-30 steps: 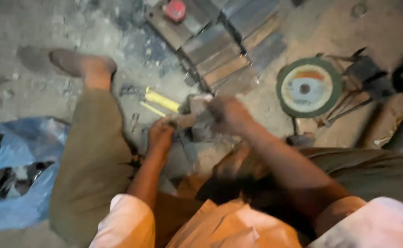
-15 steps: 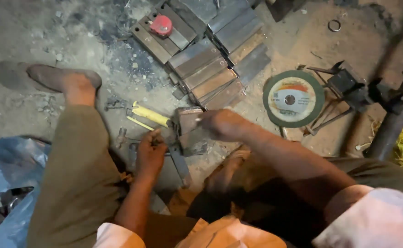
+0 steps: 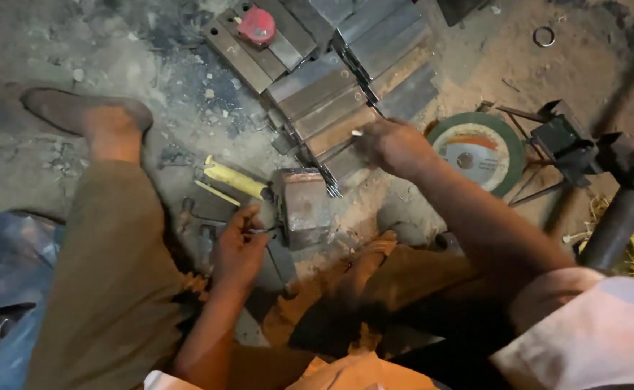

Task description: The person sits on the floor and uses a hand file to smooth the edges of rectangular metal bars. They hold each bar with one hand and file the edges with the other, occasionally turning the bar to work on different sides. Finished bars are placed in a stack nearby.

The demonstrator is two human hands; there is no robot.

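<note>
Rusty steel, that is what I have in front of me: a small block [image 3: 304, 208] on the dirt floor [image 3: 57, 43] between my knees, just right of a yellow-handled tool [image 3: 235, 180]. My left hand [image 3: 239, 253] rests at the block's near left edge, fingers pinched together on something thin I cannot identify. My right hand [image 3: 393, 146], farther and to the right, is closed around a slim metal rod [image 3: 326, 178] whose tip points toward the block's top. I judge the block heavy, rigid and rough, best gripped by its flat sides. Beyond it lie stacked steel bars [image 3: 339, 87]; a green grinding disc [image 3: 479, 152] sits right.
</note>
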